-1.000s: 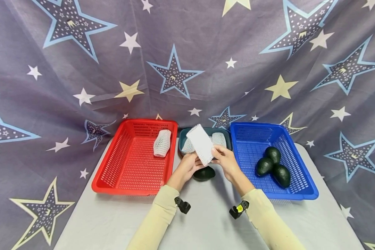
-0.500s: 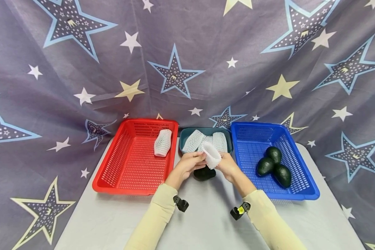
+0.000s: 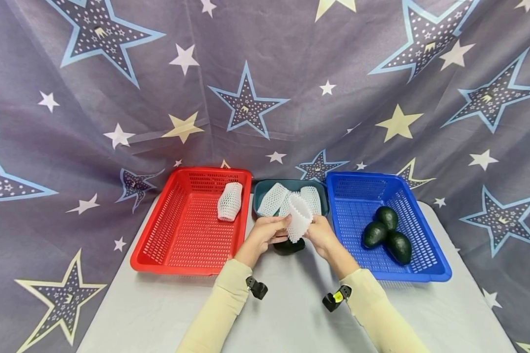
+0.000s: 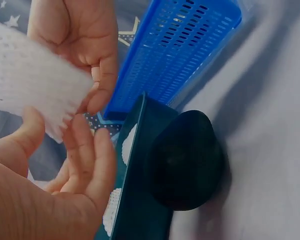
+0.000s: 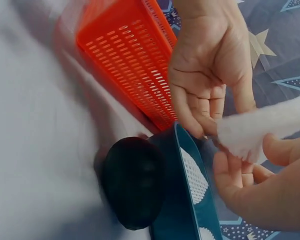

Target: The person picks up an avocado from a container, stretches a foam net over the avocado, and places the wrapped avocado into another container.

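The left hand (image 3: 264,234) and right hand (image 3: 322,235), both nearly closed, pinch a white foam sleeve (image 3: 299,219) over an avocado (image 3: 289,247) just beside the teal tray (image 3: 295,185), near the table's (image 3: 291,309) far edge.

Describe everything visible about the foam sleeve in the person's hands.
The foam sleeve is white with a netlike, bumpy texture; it looks like soft, thin plastic foam. It is a tube with a scalloped rim; the head view shows its upper end gaping, with no fruit visible inside. The left hand and right hand both pinch its lower part. It is held up on a tilt, clear of the avocado by the teal container.
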`<state>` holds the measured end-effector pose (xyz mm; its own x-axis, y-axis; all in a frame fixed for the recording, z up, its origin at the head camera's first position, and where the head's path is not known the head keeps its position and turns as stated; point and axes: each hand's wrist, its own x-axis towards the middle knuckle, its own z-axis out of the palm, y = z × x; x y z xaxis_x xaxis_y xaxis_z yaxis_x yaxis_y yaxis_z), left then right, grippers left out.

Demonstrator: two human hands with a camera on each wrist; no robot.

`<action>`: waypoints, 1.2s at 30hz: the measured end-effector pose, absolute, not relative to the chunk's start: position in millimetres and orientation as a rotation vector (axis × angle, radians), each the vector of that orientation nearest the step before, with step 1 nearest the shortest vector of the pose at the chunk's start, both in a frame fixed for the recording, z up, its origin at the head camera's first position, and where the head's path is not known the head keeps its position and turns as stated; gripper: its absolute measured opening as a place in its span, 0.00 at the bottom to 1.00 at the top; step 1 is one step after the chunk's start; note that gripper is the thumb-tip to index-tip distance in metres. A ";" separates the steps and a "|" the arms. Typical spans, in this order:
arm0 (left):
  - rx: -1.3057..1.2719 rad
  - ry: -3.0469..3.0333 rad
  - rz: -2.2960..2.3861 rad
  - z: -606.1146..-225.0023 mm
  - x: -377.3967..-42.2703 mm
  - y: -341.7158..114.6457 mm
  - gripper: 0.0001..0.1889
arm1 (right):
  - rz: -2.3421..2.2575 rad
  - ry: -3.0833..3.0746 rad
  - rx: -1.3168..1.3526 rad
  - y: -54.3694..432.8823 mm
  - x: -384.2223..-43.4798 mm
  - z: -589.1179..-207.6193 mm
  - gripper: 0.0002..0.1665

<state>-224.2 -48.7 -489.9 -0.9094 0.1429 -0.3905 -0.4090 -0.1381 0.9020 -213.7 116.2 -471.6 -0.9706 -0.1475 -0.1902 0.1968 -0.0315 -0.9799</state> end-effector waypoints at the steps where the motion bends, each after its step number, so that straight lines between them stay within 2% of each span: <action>1: -0.294 1.753 2.089 -490.5 -224.5 -49.5 0.23 | -2.105 1.990 0.046 116.7 -214.2 -472.1 0.22; 7: -0.209 1.659 2.077 -493.2 -227.7 -52.2 0.22 | -2.113 1.830 0.026 121.2 -216.1 -474.6 0.21; 13: -0.113 1.582 2.172 -489.1 -228.9 -51.8 0.15 | -2.089 1.638 -0.011 126.8 -216.1 -478.6 0.21; 16: -0.083 1.581 2.187 -489.0 -228.5 -50.1 0.14 | -2.136 1.512 -0.020 129.9 -216.0 -477.4 0.15; 20: -0.052 1.599 2.186 -491.0 -227.6 -46.9 0.18 | -2.181 1.428 0.001 131.2 -217.8 -475.2 0.18; 29: -0.080 1.397 2.246 -490.3 -228.3 -45.0 0.15 | -2.298 1.466 0.058 128.3 -220.4 -480.4 0.19; 32: -0.057 1.422 2.237 -492.9 -226.9 -46.6 0.18 | -2.287 1.497 0.087 128.7 -219.9 -484.6 0.20; 36: -0.129 1.498 2.251 -498.3 -222.7 -48.7 0.22 | -2.245 1.581 0.125 128.1 -220.9 -489.9 0.15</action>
